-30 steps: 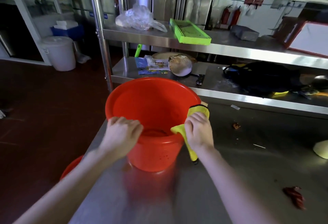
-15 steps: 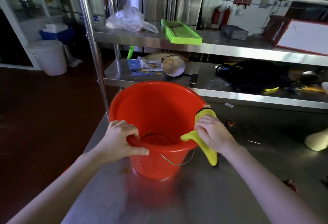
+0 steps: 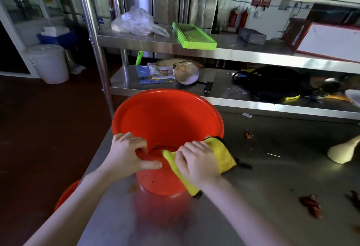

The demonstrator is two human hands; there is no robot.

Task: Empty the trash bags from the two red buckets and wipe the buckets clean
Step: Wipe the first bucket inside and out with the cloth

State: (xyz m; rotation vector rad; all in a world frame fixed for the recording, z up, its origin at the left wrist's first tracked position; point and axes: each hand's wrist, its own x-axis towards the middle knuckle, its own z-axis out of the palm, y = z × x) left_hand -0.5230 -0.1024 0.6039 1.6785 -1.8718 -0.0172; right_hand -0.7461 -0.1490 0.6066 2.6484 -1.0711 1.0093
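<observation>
A red bucket [image 3: 167, 117] stands on the steel table [image 3: 263, 197], tilted a little toward me, with no bag inside it. My left hand [image 3: 128, 154] grips its near rim, fingers curled inside and thumb outside. My right hand [image 3: 198, 160] presses a yellow cloth [image 3: 224, 152] over the near-right part of the rim; the cloth hangs down the outer wall. Part of a second red bucket [image 3: 66, 195] shows on the floor below the table's left edge, mostly hidden by my left arm.
Dried red chili scraps [image 3: 311, 206] and crumbs lie on the table to the right, beside a pale object [image 3: 342, 152]. Steel shelves behind hold a clear plastic bag [image 3: 136, 21], a green tray [image 3: 192, 35] and a black bag [image 3: 272, 82]. A white bin [image 3: 48, 62] stands far left.
My right hand has slid the yellow cloth along the rim from the right side toward the near edge, closer to my left hand. My left hand's grip has shifted slightly.
</observation>
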